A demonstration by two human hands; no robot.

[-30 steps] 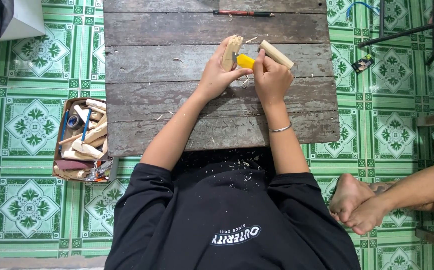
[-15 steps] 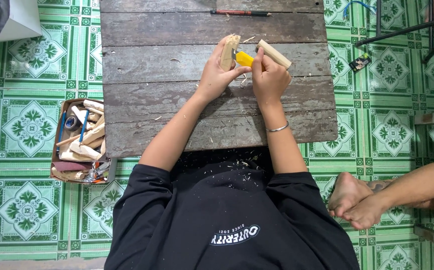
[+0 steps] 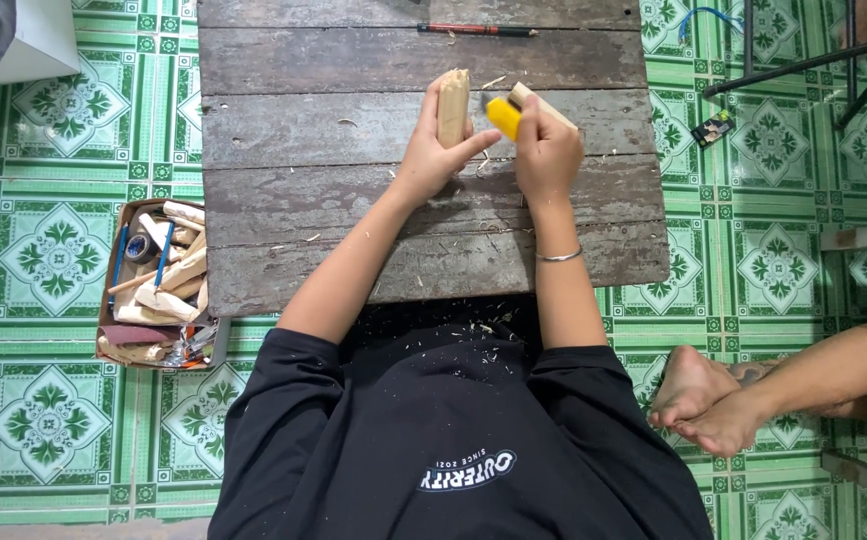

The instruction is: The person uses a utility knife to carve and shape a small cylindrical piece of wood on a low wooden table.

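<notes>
Fingers of the left hand (image 3: 432, 150) wrap a wood block (image 3: 453, 105), upright at upper centre over the plank table (image 3: 354, 200). Beside it, the right hand (image 3: 546, 150) grips a yellow knife (image 3: 504, 117), blade probably out. One slip could send it toward the left thumb.

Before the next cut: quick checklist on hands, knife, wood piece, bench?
1. Left hand grip on the wood piece: ok, fingers wrapped around it, piece upright.
2. Right hand grip on the yellow utility knife: ok, closed around it.
3. Blade exposed and its direction: cannot tell, too small.
4. Left fingers away from the cutting edge: cannot tell.
5. Plank bench under the hands: ok, only shavings there.
6. Bystander's feet apart from the work: ok, off to the right.
</notes>
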